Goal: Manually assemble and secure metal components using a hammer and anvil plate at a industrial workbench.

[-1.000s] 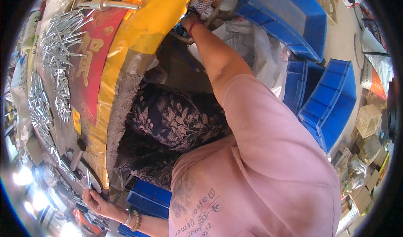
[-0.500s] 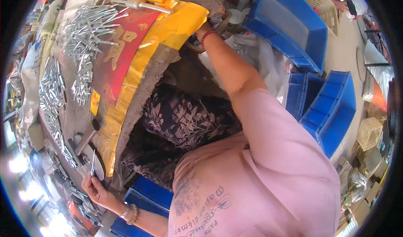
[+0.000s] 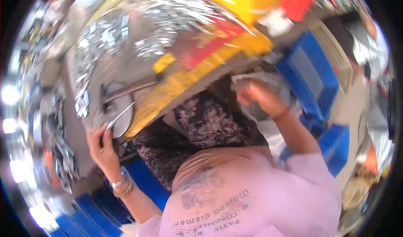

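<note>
Head view: at lower left, the left hand (image 3: 102,147) pinched a thin metal rod (image 3: 121,115), its long axis running up-right over a round disc (image 3: 119,123). Right hand (image 3: 258,97), centre right, gripped clear plastic (image 3: 268,79); finger detail blurred.

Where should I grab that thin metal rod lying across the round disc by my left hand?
Grip the thin metal rod at its lower left end, where the left hand already pinches it. It slants up to the right over the round disc, so that near end is the free part; come from below left, along its slant. The picture is blurred, so finer detail is unclear.
</note>
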`<state>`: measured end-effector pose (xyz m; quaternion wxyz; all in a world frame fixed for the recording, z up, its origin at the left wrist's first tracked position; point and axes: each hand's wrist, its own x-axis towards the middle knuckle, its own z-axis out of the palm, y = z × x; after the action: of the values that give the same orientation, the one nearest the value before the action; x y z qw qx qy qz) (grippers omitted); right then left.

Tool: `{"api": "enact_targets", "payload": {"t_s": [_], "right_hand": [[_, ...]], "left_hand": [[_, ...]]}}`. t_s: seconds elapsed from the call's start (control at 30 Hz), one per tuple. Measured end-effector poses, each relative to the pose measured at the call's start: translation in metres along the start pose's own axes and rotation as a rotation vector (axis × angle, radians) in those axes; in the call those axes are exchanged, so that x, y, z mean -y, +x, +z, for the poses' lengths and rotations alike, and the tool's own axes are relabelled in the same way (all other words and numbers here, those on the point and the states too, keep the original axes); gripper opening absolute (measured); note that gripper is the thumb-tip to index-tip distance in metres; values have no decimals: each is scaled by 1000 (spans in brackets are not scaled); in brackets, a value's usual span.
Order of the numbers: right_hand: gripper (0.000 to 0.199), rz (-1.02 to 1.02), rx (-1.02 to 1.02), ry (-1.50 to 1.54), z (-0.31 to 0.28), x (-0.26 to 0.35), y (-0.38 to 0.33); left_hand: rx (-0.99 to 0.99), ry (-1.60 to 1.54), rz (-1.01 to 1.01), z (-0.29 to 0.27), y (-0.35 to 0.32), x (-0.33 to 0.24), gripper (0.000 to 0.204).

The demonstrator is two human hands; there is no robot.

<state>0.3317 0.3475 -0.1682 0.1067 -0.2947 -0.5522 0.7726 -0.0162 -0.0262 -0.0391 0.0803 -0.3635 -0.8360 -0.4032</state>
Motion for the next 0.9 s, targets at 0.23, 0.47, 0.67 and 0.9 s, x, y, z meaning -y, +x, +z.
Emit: {"api": "enact_targets", "payload": {"t_s": [0.23,0.47,0.67,0.9], "right_hand": [[20,-480,249,-497,151,142,-33],[32,-1160,-10,-1137,235,168,57],[35,-1010,154,-1337,240,174,83],[32,-1091,163,-1229,258,173,55]], "left_hand": [[-40,-69,117,15,9,-26,17],[-66,-121,35,10,4,-34,17],[-21,-188,-23,5,8,-34,21],[-8,-159,-13,3,8,-30,21]]}}
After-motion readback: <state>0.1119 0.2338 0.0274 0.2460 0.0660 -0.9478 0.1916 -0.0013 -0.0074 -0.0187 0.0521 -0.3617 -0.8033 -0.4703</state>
